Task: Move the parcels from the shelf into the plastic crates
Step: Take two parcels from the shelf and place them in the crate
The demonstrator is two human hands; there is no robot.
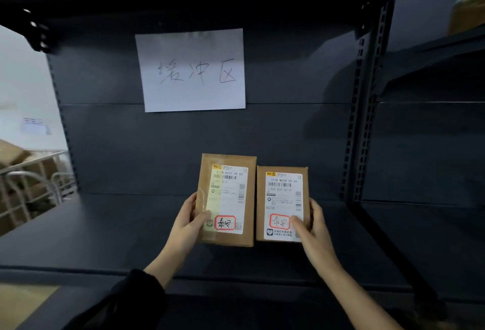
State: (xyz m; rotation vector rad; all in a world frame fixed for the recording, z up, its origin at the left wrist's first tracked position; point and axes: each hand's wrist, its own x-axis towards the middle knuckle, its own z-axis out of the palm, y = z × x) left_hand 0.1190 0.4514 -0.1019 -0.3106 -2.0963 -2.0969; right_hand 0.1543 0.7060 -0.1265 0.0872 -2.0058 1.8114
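A white paper sign (pixel 193 70) with three handwritten characters was stuck to the dark back panel (pixel 162 143) under the upper board; a perforated upright post (pixel 363 119) stood to its right, beyond which lay a neighbouring bay (pixel 430 146) with a blurred brown carton (pixel 467 12) high in its corner; at far left a pale wall (pixel 23 80) carried a small, unreadable notice (pixel 35 126); below it stood a light metal frame cart (pixel 31 172) with brown boxes, too blurred to count.
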